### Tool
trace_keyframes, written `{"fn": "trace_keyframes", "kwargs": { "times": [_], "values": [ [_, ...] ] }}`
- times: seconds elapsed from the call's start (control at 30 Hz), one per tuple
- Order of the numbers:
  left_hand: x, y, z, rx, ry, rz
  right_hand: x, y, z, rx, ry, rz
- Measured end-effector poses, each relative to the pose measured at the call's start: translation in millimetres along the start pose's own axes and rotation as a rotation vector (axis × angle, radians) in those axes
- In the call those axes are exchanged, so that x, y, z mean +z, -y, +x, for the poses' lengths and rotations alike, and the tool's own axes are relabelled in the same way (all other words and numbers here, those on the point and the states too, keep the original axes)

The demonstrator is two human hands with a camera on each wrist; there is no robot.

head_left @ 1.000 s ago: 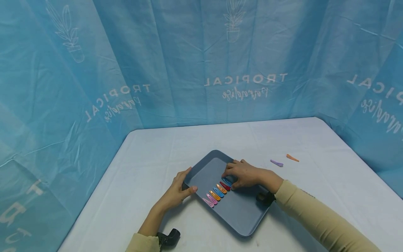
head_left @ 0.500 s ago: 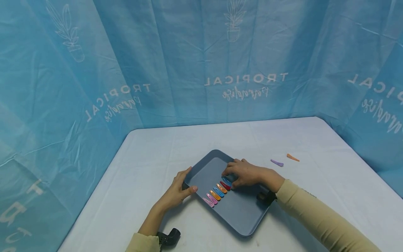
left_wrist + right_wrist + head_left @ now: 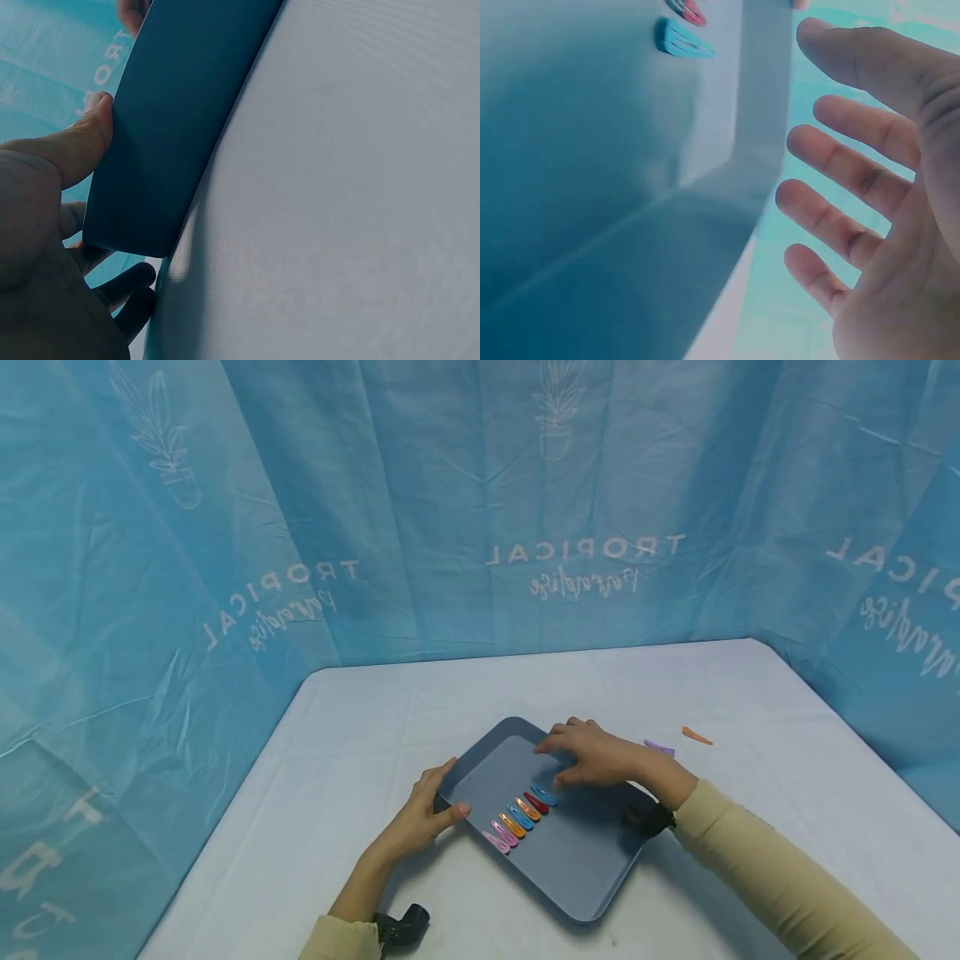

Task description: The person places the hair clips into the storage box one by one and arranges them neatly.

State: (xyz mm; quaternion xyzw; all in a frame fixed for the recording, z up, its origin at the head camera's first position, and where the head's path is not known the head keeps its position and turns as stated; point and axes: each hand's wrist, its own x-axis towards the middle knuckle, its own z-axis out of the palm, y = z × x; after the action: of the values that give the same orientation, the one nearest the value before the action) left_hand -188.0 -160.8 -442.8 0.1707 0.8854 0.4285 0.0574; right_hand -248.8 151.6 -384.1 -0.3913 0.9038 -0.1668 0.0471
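Observation:
A grey-blue rectangular tray (image 3: 577, 885) lies angled on the white table. My left hand (image 3: 420, 818) holds its left corner, the thumb at the rim and the fingers round the outer side; in the left wrist view the thumb (image 3: 94, 139) touches the tray wall (image 3: 165, 135). Several snap hair clips form a slanted row inside: pink ones (image 3: 504, 833), orange ones (image 3: 527, 809), a blue one (image 3: 521, 817), a red one (image 3: 536, 802) and, at the far end, another blue clip (image 3: 544, 795). Just above that end hovers my right hand (image 3: 596, 756), fingers spread, holding nothing.
On the table, right of the tray, lie a purple hair clip (image 3: 660, 747), partly hidden by the right wrist, and an orange hair clip (image 3: 697, 735). A blue printed curtain (image 3: 480, 510) hangs behind the table (image 3: 375, 718).
My right hand has let go of the far blue hair clip and lifted up and slightly to the right. The clip stays in the row. My left hand and the tray have not moved.

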Motion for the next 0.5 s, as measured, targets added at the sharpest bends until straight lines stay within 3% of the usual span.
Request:
{"fn": "trace_keyframes", "kwargs": {
  "times": [0.5],
  "values": [
    [-0.7, -0.3, -0.6, 0.003, 0.004, 0.003, -31, -25, -28, 0.091, -0.115, 0.048]
  ]
}}
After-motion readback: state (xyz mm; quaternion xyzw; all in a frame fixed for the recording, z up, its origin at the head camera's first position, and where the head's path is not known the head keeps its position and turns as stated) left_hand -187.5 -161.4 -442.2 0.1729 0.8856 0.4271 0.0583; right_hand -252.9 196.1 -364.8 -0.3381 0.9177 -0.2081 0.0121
